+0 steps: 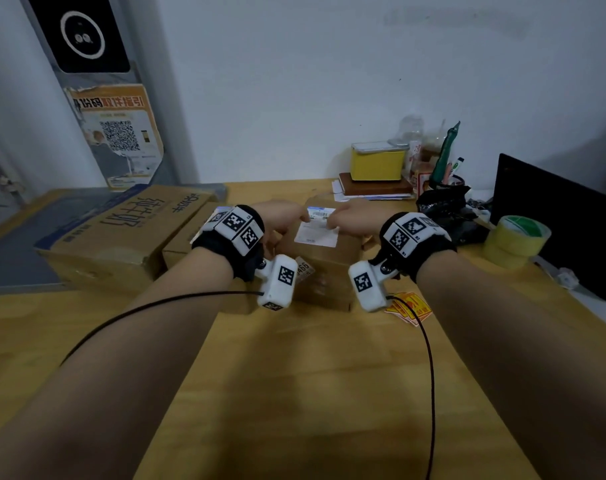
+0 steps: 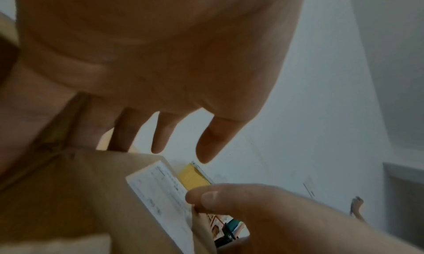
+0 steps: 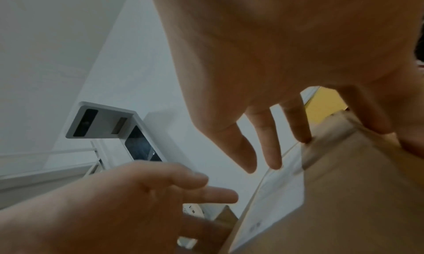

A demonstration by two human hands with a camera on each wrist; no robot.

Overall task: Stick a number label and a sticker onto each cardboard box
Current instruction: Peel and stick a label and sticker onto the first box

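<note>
A small cardboard box [image 1: 329,271] stands mid-table with a white shipping label [image 1: 317,233] on top and a number label reading 466 [image 1: 303,268] on its near side. My left hand [image 1: 284,216] reaches over the box's far left edge. Its fingers [image 2: 160,131] are straight, and most hang free of the box [image 2: 69,194]. My right hand [image 1: 350,216] is at the far right edge, fingers [image 3: 270,149] straight. One fingertip touches the box [image 3: 355,185], and the thumb rests on the label [image 2: 160,189]. Yellow-and-red stickers [image 1: 410,308] lie on the table under my right wrist.
Two larger cardboard boxes [image 1: 121,230] [image 1: 183,240] sit to the left. Behind and to the right are a yellow tin [image 1: 377,164], a black bag [image 1: 443,206], a roll of tape [image 1: 516,240] and a dark screen [image 1: 564,223]. The wooden table [image 1: 294,375] stretches toward me.
</note>
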